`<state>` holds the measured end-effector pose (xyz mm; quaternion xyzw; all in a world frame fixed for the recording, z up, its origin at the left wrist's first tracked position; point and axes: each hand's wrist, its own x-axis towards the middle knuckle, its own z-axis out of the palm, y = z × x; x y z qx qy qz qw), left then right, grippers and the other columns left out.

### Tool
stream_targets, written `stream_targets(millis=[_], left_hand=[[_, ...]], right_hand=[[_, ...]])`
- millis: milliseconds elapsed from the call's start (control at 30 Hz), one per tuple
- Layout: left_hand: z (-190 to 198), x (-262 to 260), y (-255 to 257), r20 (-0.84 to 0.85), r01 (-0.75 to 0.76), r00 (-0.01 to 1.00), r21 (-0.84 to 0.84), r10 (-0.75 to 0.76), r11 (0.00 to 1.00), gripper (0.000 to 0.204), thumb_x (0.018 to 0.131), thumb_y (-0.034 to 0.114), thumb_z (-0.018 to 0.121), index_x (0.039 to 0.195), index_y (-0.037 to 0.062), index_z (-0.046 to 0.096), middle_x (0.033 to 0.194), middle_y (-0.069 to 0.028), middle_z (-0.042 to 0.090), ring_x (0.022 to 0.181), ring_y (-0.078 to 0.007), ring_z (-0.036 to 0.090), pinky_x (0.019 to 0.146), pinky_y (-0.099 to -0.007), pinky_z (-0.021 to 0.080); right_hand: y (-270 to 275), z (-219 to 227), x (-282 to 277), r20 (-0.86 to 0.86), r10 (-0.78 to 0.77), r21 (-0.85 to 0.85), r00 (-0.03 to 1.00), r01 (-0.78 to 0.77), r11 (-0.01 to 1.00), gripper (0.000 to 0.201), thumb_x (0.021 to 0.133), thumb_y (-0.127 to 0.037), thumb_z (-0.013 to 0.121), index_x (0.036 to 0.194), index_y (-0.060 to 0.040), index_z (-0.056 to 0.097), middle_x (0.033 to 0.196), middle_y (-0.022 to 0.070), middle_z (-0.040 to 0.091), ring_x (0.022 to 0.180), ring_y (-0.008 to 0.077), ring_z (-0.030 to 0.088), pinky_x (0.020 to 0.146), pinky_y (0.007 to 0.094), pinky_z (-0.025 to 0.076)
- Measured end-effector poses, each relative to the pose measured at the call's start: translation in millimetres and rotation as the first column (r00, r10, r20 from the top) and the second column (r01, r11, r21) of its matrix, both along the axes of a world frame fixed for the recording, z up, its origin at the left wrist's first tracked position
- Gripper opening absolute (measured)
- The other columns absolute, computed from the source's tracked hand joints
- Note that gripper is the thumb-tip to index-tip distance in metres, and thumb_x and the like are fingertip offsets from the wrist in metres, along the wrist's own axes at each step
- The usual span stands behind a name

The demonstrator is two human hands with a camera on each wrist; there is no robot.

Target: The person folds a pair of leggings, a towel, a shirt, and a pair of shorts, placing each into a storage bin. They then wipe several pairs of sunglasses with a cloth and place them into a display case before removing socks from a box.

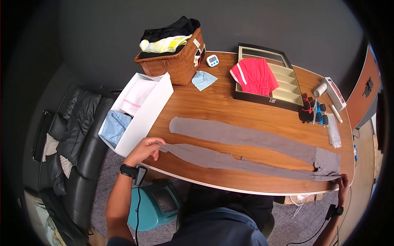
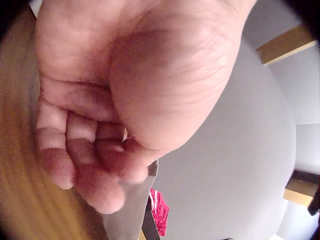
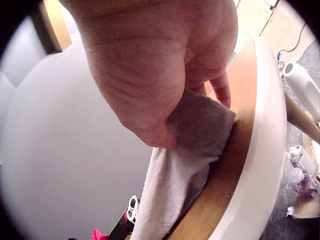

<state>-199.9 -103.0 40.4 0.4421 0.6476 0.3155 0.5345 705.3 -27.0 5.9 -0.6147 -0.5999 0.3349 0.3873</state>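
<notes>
Grey leggings lie stretched across the wooden table, waist to the right and both legs pointing left. At the table's left front edge my left hand pinches the ankle end of the nearer leg between thumb and fingers. My right hand grips the near corner of the waist at the right edge. In the right wrist view the grey cloth comes out from under the thumb and hangs in a fold. The farther leg lies flat, with nobody touching it.
A white box with folded clothes stands at the left, beside a brown basket full of garments. Behind the leggings, a red garment lies on a compartmented case. Sunglasses and a plastic sleeve sit at the right.
</notes>
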Motion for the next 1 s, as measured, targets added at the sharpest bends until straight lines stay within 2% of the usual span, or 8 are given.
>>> stream_targets(millis=[133,200,333,533,600,633,733,1000], left_hand=[[7,-1,-4,0.103,-0.037,0.994,-0.066,0.044,0.997,0.023,0.094,0.001,0.045,0.11,0.0011,0.061,0.074,-0.0073,0.064,0.066,-0.0151,0.064,0.064,-0.027,0.054],[4,3,-2,0.224,-0.163,0.964,0.055,0.147,0.985,0.02,0.093,0.002,0.046,0.107,0.0011,0.061,0.075,-0.0073,0.063,0.064,-0.0164,0.063,0.068,-0.0244,0.053],[-6,-13,12,0.321,-0.231,0.94,0.355,0.114,0.906,0.02,0.092,-0.001,0.045,0.104,0.0009,0.06,0.093,-0.0089,0.062,0.09,-0.0149,0.063,0.084,-0.027,0.051],[12,5,53,0.617,-0.376,0.784,0.375,0.075,0.848,0.012,0.095,0.008,0.057,0.099,-0.0027,0.061,0.097,-0.0051,0.061,0.096,-0.0144,0.06,0.086,-0.0323,0.052],[-19,5,74,0.19,-0.349,0.934,0.327,0.301,0.878,0.015,0.096,0.011,0.059,0.101,-0.0026,0.063,0.094,-0.004,0.06,0.093,-0.0132,0.06,0.083,-0.0329,0.055],[-33,5,80,0.08,-0.258,0.966,0.361,0.246,0.896,0.013,0.094,0.008,0.061,0.102,-0.0013,0.064,0.089,-0.0024,0.059,0.083,-0.0097,0.059,0.076,-0.03,0.058],[-55,6,89,0.097,-0.269,0.963,0.338,0.251,0.902,0.013,0.092,0.001,0.06,0.104,-0.0002,0.064,0.086,-0.0011,0.057,0.074,-0.0067,0.057,0.069,-0.0262,0.058],[-45,5,90,0.009,-0.263,0.96,0.385,0.281,0.885,0.022,0.089,-0.002,0.06,0.11,0.0021,0.063,0.085,-0.0015,0.057,0.069,-0.0057,0.056,0.059,-0.0224,0.055]], right_hand=[[7,4,-2,0.008,-0.01,-0.005,1.0,0.01,1.0,0.011,0.095,-0.015,0.059,0.096,-0.0037,0.056,0.083,-0.0012,0.055,0.079,0.0081,0.052,0.074,0.0236,0.043],[12,17,-8,0.066,-0.017,-0.034,0.998,0.019,0.999,0.012,0.093,-0.015,0.061,0.095,-0.0036,0.056,0.081,-0.0019,0.054,0.077,0.0076,0.051,0.073,0.0231,0.043],[39,30,3,0.029,-0.088,-0.062,0.996,0.089,0.994,0.01,0.09,-0.013,0.063,0.095,-0.0059,0.058,0.081,-0.004,0.055,0.075,0.0061,0.05,0.07,0.0219,0.041],[86,58,-16,0.083,-0.158,-0.042,0.984,0.162,0.986,0.02,0.088,-0.01,0.063,0.106,-0.0035,0.058,0.083,0.0009,0.06,0.074,0.0095,0.054,0.067,0.0246,0.043],[102,32,-9,0.189,-0.142,-0.079,0.972,0.159,0.984,0.028,0.085,-0.008,0.064,0.112,-0.0027,0.057,0.085,0.0041,0.062,0.075,0.0112,0.057,0.067,0.0261,0.045],[110,16,-5,0.261,-0.14,-0.097,0.955,0.17,0.981,0.032,0.083,-0.007,0.065,0.114,-0.0015,0.058,0.086,0.0069,0.064,0.077,0.0133,0.059,0.068,0.027,0.046],[116,-7,10,0.295,-0.16,-0.097,0.942,0.196,0.976,0.035,0.082,-0.003,0.065,0.116,-0.0006,0.058,0.085,0.009,0.065,0.077,0.0157,0.06,0.069,0.0284,0.047],[111,30,-18,0.294,-0.234,-0.051,0.927,0.26,0.964,0.034,0.085,-0.006,0.064,0.118,-0.0001,0.056,0.082,0.0077,0.064,0.074,0.0145,0.06,0.067,0.0271,0.047]])
